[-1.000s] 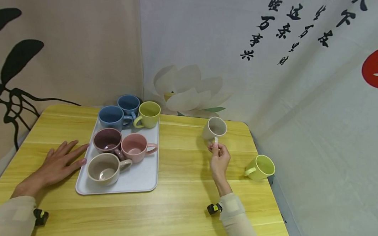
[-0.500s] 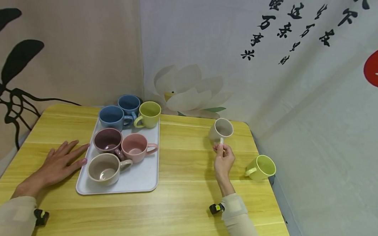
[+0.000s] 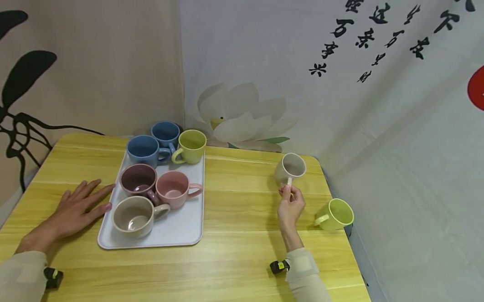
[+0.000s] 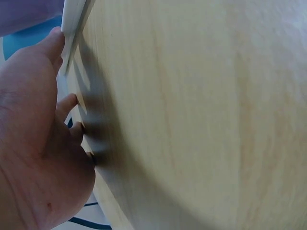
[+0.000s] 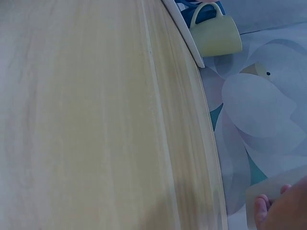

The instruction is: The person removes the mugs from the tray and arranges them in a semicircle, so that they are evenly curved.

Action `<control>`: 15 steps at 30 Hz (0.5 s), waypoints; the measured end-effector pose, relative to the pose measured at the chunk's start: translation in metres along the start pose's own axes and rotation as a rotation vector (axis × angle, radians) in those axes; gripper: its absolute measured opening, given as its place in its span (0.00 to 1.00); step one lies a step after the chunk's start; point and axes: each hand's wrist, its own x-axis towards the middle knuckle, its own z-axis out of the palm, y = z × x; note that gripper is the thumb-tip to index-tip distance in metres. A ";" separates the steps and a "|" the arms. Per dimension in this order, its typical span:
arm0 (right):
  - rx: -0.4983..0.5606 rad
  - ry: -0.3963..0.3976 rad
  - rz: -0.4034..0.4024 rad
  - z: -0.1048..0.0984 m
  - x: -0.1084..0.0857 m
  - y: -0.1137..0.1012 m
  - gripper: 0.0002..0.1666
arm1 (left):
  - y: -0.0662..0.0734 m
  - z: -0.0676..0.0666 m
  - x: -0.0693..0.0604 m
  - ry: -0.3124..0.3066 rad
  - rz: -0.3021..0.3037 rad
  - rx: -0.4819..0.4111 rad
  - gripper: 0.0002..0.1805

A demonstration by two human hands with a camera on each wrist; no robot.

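Note:
My right hand (image 3: 291, 208) pinches the handle of a greyish-white mug (image 3: 291, 167) near the table's far right corner; whether the mug touches the wood I cannot tell. In the right wrist view only a few fingers (image 5: 261, 208) and part of this mug's pale wall (image 5: 252, 196) show at the lower right. On the left, my left hand (image 3: 74, 212) lies with spread fingers, its fingertips at the edge of a white tray (image 3: 188, 227). Upright on the tray stand a beige mug (image 3: 132, 217), a pink mug (image 3: 173, 189), a dark mauve mug (image 3: 138, 179), two blue mugs (image 3: 142, 149) and a yellow-green mug (image 3: 191, 146).
Another yellow-green mug (image 3: 333, 213) stands near the right edge of the wooden table (image 3: 232, 270). Printed curtains (image 3: 236, 46) hang close behind the table and along its right side. Bare wood lies between the tray and the right hand.
My right hand has moved a little to the right and slightly nearer, carrying the greyish-white mug with it. The left hand and the tray stay where they were.

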 end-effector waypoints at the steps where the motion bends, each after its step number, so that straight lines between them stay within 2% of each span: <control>1: 0.001 0.007 0.005 0.000 0.000 0.000 0.10 | 0.000 0.000 0.000 0.001 0.000 0.000 0.38; 15: -0.068 0.071 0.051 -0.010 0.009 0.005 0.08 | -0.003 0.001 0.002 -0.024 -0.019 0.003 0.39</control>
